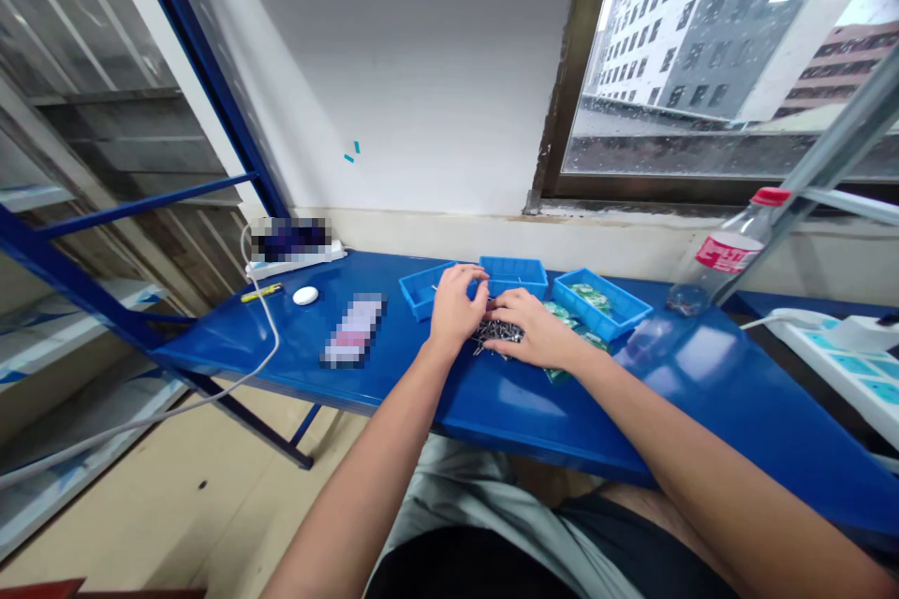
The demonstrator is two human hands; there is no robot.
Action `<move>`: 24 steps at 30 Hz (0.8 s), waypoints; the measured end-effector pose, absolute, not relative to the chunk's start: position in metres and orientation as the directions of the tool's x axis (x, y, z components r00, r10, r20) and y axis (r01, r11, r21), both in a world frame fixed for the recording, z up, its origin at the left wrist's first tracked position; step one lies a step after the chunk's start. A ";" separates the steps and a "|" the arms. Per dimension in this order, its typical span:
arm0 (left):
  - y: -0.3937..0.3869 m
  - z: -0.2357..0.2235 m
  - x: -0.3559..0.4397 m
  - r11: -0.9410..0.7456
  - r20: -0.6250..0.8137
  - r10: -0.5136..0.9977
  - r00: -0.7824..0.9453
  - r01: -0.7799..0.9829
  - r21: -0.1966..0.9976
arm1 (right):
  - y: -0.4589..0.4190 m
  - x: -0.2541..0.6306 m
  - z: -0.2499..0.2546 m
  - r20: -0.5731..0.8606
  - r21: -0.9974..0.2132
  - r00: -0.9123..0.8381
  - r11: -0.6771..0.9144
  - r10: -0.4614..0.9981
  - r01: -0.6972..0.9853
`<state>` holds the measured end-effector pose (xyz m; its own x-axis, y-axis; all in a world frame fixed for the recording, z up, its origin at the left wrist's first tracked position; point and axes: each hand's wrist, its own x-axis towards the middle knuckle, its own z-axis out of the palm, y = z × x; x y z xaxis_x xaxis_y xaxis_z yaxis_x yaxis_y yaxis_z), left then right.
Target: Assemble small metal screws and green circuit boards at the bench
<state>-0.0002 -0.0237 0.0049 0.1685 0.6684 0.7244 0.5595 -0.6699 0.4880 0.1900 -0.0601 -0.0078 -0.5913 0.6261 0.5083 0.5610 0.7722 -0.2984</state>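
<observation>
A heap of small metal screws (503, 333) lies on the blue table, partly covered by my hands. My left hand (456, 302) is at the left side of the heap, fingers curved and thumb apart, near the left blue tray (420, 298). From the right, my right hand (530, 326) reaches over the screws, its fingers spread from the thumb and touching them. I see nothing gripped in either hand, though the fingertips are small in view. Green packets (558, 311) lie partly hidden behind and beside my right hand.
Behind the hands is a middle blue tray (516, 273); a right blue tray (622, 318) holds green packets. A plastic bottle (727, 253) with a red cap leans at right. On the left are a blurred-out flat item (355, 329), a white round object (305, 296), a yellow tool (260, 293) and a cable (273, 337).
</observation>
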 end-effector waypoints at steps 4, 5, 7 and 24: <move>-0.026 0.003 0.006 -0.681 0.696 0.689 0.202 0.509 0.526 | -0.059 0.186 -0.013 0.446 -0.233 -0.617 0.750 0.648 0.619; -0.026 0.003 0.006 -0.679 0.691 0.692 0.208 0.512 0.526 | -0.058 0.185 -0.015 0.440 -0.231 -0.614 0.743 0.655 0.628; -0.026 0.003 0.006 -0.671 0.684 0.699 0.210 0.523 0.525 | -0.056 0.186 -0.016 0.441 -0.235 -0.600 0.731 0.667 0.641; -0.029 0.005 0.008 -0.618 0.611 0.761 0.218 0.528 0.583 | -0.048 0.194 -0.015 0.626 -0.476 -0.207 0.578 0.752 0.662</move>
